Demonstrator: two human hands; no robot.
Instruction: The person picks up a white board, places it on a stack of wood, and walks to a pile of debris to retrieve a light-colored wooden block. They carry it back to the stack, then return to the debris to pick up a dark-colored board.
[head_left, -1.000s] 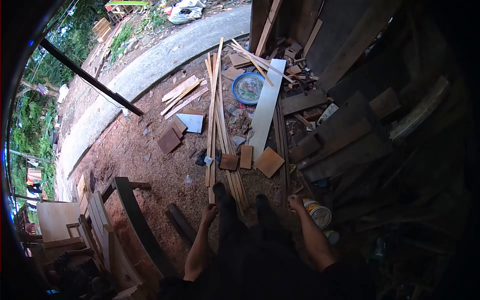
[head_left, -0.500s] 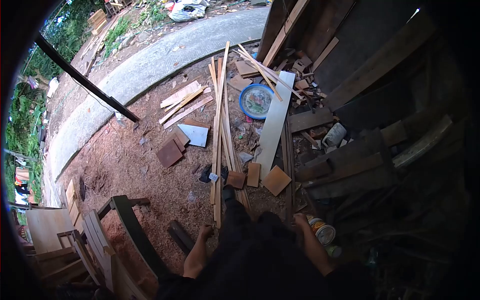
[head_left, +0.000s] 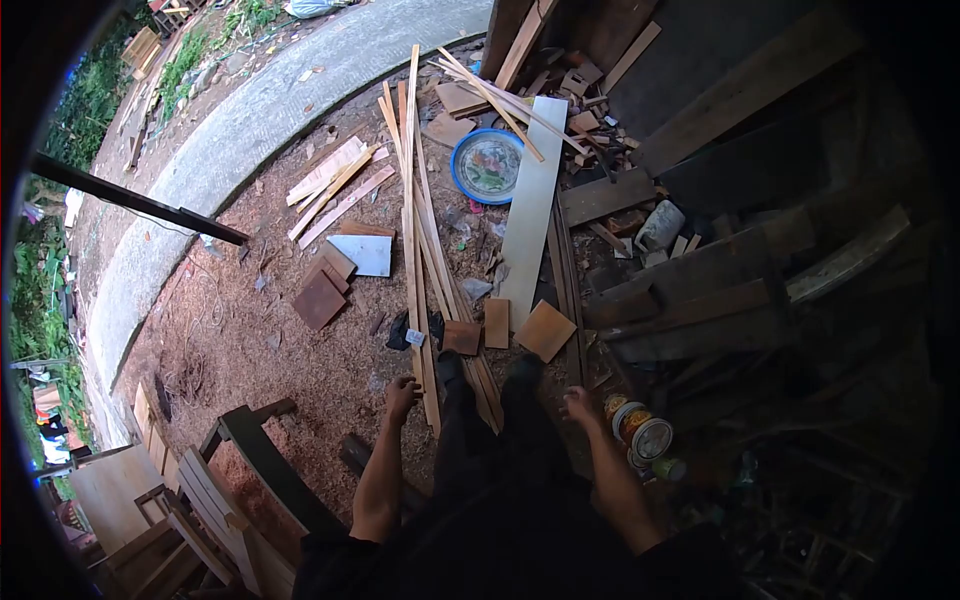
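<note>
My left hand (head_left: 402, 398) hangs low beside the long thin wood strips (head_left: 413, 250), fingers loosely apart with nothing in them. On the other side, my right hand (head_left: 577, 404) is also free, its fingers slightly bent, near some labelled cans (head_left: 645, 432). Between and beyond my hands lie three small wooden boards: a dark brown one (head_left: 461, 338), a narrow upright one (head_left: 496, 323) and a tilted square one (head_left: 546, 331). A long pale plank (head_left: 530, 220) stretches away behind them. Both hands are apart from all the wood.
A round blue-rimmed tray (head_left: 487, 166) lies by the plank. Brown tiles (head_left: 320, 300) and a white board (head_left: 364, 254) rest on shavings-covered ground at left. A dark wooden bench (head_left: 262, 450) stands lower left. Scrap timber (head_left: 690, 290) is piled at right; a post (head_left: 140, 200) leans at left.
Both hands have come forward, away from my body, and more of my forearms and feet shows. The view has shifted, so the ground things sit higher and further left.
</note>
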